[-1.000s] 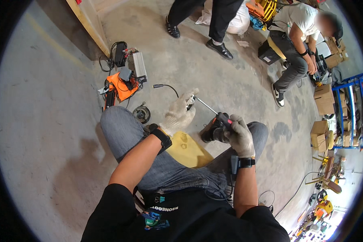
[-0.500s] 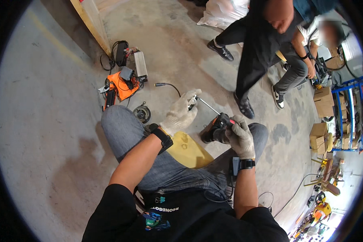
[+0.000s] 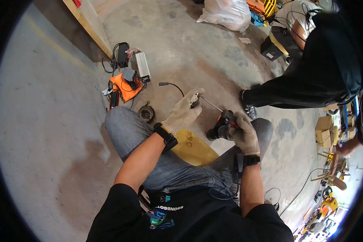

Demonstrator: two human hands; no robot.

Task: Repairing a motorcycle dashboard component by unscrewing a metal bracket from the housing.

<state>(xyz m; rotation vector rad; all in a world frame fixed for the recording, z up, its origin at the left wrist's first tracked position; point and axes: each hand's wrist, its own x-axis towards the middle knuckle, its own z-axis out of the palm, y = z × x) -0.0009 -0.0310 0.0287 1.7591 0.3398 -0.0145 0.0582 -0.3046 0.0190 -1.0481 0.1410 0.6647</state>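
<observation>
My left hand point(image 3: 184, 113), in a pale knitted work glove, is closed round a small metal-and-black part point(image 3: 195, 100). A short black cable point(image 3: 171, 84) with a plug end sticks out beyond that hand. My right hand point(image 3: 245, 135), gloved too, grips a black and red cordless drill point(image 3: 229, 117). Its long thin bit point(image 3: 211, 103) points left, with the tip at or against the small part; exact contact is too small to tell. Between my legs lies a yellow flat surface point(image 3: 195, 149). Beside my left knee rests a round dark metal part point(image 3: 146, 113).
At the left lie an orange cloth point(image 3: 127, 88), a silver box point(image 3: 142, 66) and a black adapter point(image 3: 122, 55) with cables. A wooden-edged panel point(image 3: 90, 30) stands behind them. A person in black trousers point(image 3: 298, 86) is at the right, near cardboard boxes point(image 3: 323, 129). A white sack point(image 3: 226, 14) sits far back.
The standing person has moved to the right, uncovering the sack and a black box. My hands keep their hold on the part and the drill, with the bit still pointed at the part.
</observation>
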